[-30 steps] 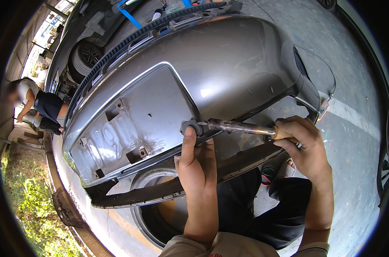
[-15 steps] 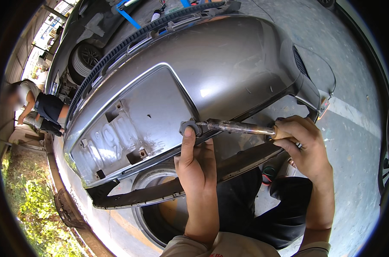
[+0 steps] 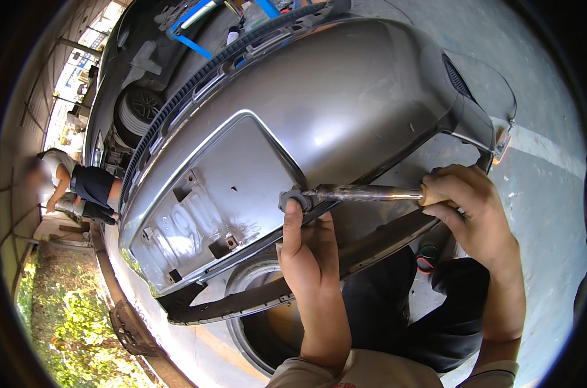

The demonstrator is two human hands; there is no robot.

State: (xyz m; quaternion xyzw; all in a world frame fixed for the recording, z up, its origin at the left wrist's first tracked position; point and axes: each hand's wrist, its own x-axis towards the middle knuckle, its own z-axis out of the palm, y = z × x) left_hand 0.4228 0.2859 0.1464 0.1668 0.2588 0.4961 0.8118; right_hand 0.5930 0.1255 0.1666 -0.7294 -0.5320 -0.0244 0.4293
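A large metallic grey car bumper [image 3: 380, 84] lies in front of me, with a raised recessed panel [image 3: 241, 168] and a long dark lower strip [image 3: 228, 304]. My left hand [image 3: 309, 271] grips a small dark plastic piece [image 3: 292, 198] at the panel's lower right corner, thumb on it and fingers curled behind the edge. My right hand [image 3: 471, 213] is closed on the wooden handle of a soldering iron [image 3: 364, 191]; its long, stained metal barrel lies almost horizontal, the tip at the dark piece. Whether the tip touches it is hard to tell.
Another person [image 3: 93, 184] bends at the left beside a dark car [image 3: 115, 52] with a wheel [image 3: 138, 113]. A blue metal stand [image 3: 196, 48] is behind the bumper. A tyre [image 3: 241, 349] lies beneath it. A cable runs to a small orange item [image 3: 500, 149] on the floor [image 3: 545, 194].
The view has shifted, so bumper, hands and surroundings appear a little further right. My hands keep much the same grip and position on the tool and dark piece.
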